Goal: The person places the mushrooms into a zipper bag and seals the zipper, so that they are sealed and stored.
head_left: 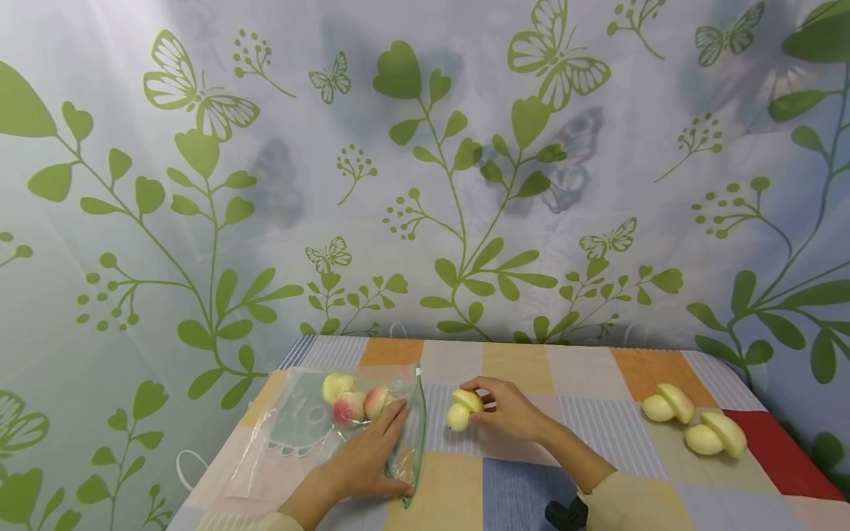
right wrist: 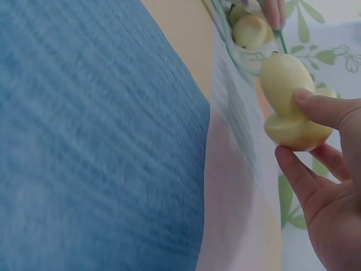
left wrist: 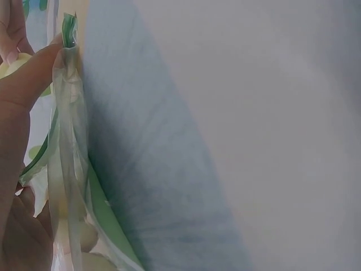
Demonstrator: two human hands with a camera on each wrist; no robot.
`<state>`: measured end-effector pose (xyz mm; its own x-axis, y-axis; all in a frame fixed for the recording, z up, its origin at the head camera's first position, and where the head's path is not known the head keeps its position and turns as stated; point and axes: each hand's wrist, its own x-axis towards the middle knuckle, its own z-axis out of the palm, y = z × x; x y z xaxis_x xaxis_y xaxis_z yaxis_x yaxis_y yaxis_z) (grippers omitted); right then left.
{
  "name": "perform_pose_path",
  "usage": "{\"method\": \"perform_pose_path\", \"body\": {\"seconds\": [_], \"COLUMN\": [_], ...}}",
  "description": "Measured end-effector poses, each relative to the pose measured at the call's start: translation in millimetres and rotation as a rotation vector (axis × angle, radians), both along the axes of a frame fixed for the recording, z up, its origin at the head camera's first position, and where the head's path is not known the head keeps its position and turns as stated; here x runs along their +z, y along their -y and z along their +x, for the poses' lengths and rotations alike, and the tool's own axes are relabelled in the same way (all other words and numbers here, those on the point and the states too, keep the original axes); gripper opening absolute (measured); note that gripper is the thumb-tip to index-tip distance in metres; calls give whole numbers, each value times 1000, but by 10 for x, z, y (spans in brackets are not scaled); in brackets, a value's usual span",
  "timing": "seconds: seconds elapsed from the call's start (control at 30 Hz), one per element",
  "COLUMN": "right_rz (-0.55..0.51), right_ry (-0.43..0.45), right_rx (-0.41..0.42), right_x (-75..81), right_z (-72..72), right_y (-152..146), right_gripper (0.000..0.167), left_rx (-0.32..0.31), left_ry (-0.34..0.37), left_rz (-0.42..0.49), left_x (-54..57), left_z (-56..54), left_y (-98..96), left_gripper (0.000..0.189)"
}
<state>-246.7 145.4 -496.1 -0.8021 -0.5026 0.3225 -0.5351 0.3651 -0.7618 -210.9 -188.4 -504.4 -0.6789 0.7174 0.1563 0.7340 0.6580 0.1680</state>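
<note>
A clear zip bag (head_left: 302, 435) with a green zip edge lies flat at the left of the table. Inside it are several fruits: red-blushed peaches (head_left: 348, 408) and a yellow-green fruit (head_left: 338, 386). My left hand (head_left: 364, 459) rests on the bag's mouth side, fingers and thumb spread fairly straight; the thumb (left wrist: 31, 76) touches the zip edge. To the right of the bag, my right hand (head_left: 514, 409) pinches a pale yellow fruit (right wrist: 286, 84) with two rounded lobes between thumb and fingertips. Whether it is one piece or two, I cannot tell.
Two similar pale yellow two-lobed fruits, a farther one (head_left: 667, 403) and a nearer one (head_left: 717, 435), lie at the table's right. A patchwork cloth (head_left: 524, 487) covers the table. Behind it hangs a leaf-and-butterfly curtain (head_left: 425, 192). A black object (head_left: 567, 514) sits by my right wrist.
</note>
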Motion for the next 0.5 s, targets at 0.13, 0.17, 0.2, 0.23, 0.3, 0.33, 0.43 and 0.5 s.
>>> {"method": "perform_pose_path", "body": {"seconds": [0.13, 0.17, 0.2, 0.23, 0.3, 0.33, 0.43, 0.5], "right_rz": [-1, -1, -4, -8, -12, -13, -14, -14], "right_ry": [4, 9, 10, 13, 13, 14, 19, 22], "right_rx": [2, -2, -1, 0, 6, 7, 16, 19], "right_x": [-29, -36, -38, -41, -42, -43, -33, -19], "right_z": [-34, -43, -49, -55, -66, -70, -75, -70], "right_y": [94, 118, 142, 168, 219, 244, 323, 372], "right_gripper": [46, 46, 45, 45, 45, 45, 45, 45], "left_rx": [2, 2, 2, 1, 0, -2, -3, -4], "left_ry": [10, 11, 12, 10, 8, 5, 0, -1], "left_rz": [2, 2, 2, 2, 1, 2, 4, 7], "left_x": [1, -1, -3, -6, -12, -15, -21, -22], "left_z": [-1, -2, -4, -6, -8, -10, -16, -18], "left_y": [2, 3, 4, 5, 6, 6, 5, 5], "left_gripper": [129, 129, 129, 129, 130, 130, 130, 130]}}
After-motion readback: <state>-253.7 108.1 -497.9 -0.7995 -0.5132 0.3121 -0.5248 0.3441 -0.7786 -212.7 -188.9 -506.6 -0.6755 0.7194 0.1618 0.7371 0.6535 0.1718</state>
